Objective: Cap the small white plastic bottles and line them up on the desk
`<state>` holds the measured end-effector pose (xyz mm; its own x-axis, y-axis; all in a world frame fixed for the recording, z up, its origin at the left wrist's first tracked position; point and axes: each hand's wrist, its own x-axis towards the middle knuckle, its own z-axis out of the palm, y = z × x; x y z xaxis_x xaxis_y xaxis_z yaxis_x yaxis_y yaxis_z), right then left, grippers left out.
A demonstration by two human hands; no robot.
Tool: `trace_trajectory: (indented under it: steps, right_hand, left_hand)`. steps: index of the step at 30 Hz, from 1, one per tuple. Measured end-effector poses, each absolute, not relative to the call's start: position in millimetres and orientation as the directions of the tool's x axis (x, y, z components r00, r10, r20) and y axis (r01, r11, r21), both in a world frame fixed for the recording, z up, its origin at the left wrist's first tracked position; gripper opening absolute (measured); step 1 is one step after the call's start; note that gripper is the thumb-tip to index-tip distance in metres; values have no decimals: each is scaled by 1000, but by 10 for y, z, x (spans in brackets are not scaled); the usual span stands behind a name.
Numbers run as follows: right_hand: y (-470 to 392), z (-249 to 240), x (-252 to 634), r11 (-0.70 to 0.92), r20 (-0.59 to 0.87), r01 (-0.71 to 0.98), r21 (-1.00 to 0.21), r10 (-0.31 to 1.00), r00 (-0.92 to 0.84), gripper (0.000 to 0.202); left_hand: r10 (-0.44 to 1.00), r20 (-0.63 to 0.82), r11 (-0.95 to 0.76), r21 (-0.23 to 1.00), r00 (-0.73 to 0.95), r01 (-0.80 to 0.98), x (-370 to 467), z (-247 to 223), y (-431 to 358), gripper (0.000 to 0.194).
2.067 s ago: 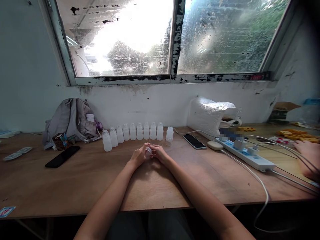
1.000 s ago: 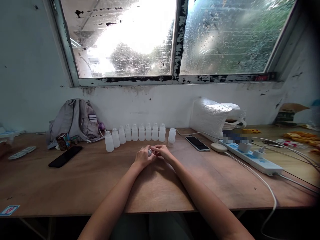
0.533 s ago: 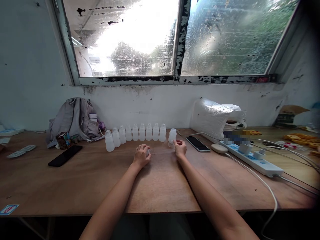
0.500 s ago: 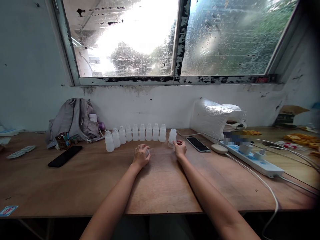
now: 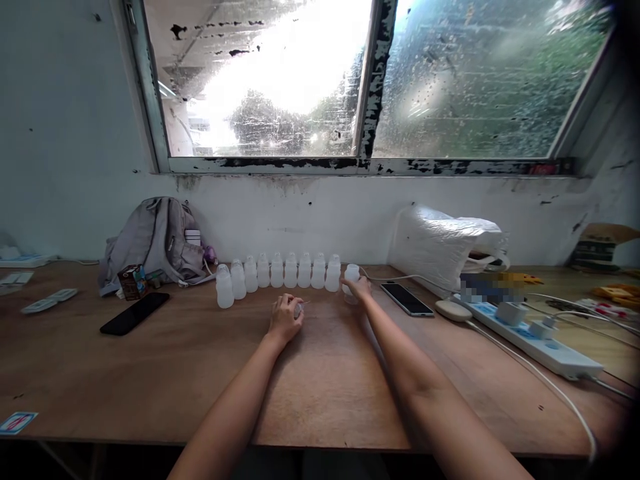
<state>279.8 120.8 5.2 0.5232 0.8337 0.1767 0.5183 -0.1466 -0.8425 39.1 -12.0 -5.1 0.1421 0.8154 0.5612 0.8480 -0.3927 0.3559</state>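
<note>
Translucent white plastic, thin-walled and, I judge, nearly weightless: that is the little bottle my right hand has reached, standing upright near the back edge of the table, just beside the right end of the row of matching bottles that runs along that edge. My fingers are curled against its side, touching it; whether they have closed fully around it I cannot tell from here. My hands are apart. My left hand rests on the wood nearer the middle of the table, folded around a small pale piece that only peeks out between the fingers, too small to tell what it is. A bottle like this should be stiff enough to keep its shape under a light pinch but would dent if squeezed hard, and its smooth skin looks a bit slippery, so I would take it around the waist below the shoulder, thumb on one side and two fingers opposite. Being so light and narrow at the base, it could tip easily and knock its neighbour over. Further right along the back lie a phone, a white bag and a power strip; a grey backpack sits toward the back left.
</note>
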Motion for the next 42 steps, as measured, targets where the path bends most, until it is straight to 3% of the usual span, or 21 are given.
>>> trace_trajectory:
  steps: [8, 13, 15, 17, 20, 22, 25, 30, 42]
  right_hand:
    - [1113, 12, 2859, -160, 213, 520, -839, 783, 585, 49]
    - [866, 73, 2815, -104, 379, 561, -821, 637, 672, 52]
    - [756, 113, 2771, 18, 552, 678, -735, 595, 584, 51]
    - [628, 137, 2695, 186, 725, 807, -561, 581, 370, 48]
    - [391, 110, 2516, 398, 809, 873, -281, 588, -7, 41]
    - [227, 54, 2376, 488, 791, 860, -148, 580, -194, 38]
    - [51, -36, 2207, 543, 737, 835, -86, 599, -314, 39]
    - [-16, -83, 2122, 558, 707, 826, -73, 613, -352, 41]
    - [-33, -34, 2193, 575, 727, 818, -30, 574, -377, 42]
  left_hand:
    - [812, 559, -412, 349, 166, 842, 391, -66, -110, 24]
    - [816, 561, -427, 418, 142, 801, 406, -65, -118, 23]
    - [844, 532, -428, 589, 70, 686, 420, -72, -94, 20]
    - [898, 436, -373, 824, -58, 427, 437, -83, -45, 18]
    - [957, 233, -221, 972, -172, 83, 448, -99, 46, 15]
    - [971, 156, -158, 987, -182, 4, 435, -103, 87, 18]
    - [982, 75, -96, 989, -175, -114, 399, -95, 97, 28]
    - [986, 38, -70, 977, -163, -201, 391, -76, 52, 33]
    - [989, 56, -83, 974, -133, -212, 409, -36, 16, 38]
